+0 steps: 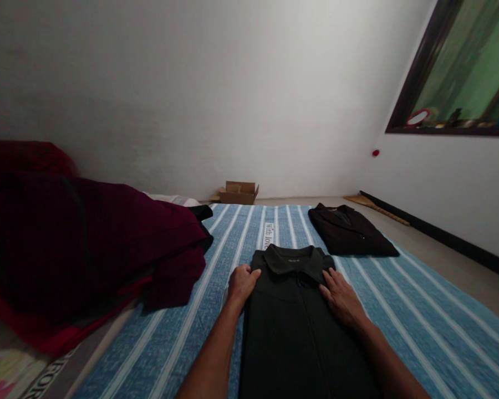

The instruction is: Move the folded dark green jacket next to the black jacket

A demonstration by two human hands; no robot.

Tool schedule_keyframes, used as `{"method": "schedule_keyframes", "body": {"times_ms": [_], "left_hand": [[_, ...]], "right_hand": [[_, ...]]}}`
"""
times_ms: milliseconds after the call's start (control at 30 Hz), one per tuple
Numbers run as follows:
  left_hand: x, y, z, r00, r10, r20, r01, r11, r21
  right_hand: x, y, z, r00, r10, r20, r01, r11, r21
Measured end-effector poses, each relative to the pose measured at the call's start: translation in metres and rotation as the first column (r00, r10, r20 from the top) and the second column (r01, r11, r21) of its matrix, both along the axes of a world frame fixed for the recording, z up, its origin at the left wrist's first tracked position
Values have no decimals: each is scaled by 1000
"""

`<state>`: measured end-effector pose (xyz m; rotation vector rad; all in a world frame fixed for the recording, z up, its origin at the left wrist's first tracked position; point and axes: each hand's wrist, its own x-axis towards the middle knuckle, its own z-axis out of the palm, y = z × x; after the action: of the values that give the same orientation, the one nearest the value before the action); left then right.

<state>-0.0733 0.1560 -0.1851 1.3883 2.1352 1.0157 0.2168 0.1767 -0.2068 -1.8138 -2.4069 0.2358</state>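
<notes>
A dark collared shirt [291, 316] lies flat and folded lengthwise on a blue striped sheet [419, 310] in front of me. My left hand [241, 284] grips the shirt's left edge near the collar, fingers curled around the fabric. My right hand [341, 299] lies flat on the shirt's right shoulder, fingers stretched out toward the collar. A second dark garment [349, 230], folded, rests on the sheet further back on the right.
A heap of maroon and red clothes [79, 244] fills the left side. A small open cardboard box [239, 193] stands by the far wall. A window [466, 72] is on the right wall, bare floor [441, 244] below it.
</notes>
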Motion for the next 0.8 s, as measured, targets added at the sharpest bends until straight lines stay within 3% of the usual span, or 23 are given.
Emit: {"method": "schedule_keyframes", "body": {"times_ms": [800], "left_hand": [[-1,-5,4,1000,3,16,-3,1000,3]], "right_hand": [[-4,-5,4,1000,-12,9,12,1000,3]]}}
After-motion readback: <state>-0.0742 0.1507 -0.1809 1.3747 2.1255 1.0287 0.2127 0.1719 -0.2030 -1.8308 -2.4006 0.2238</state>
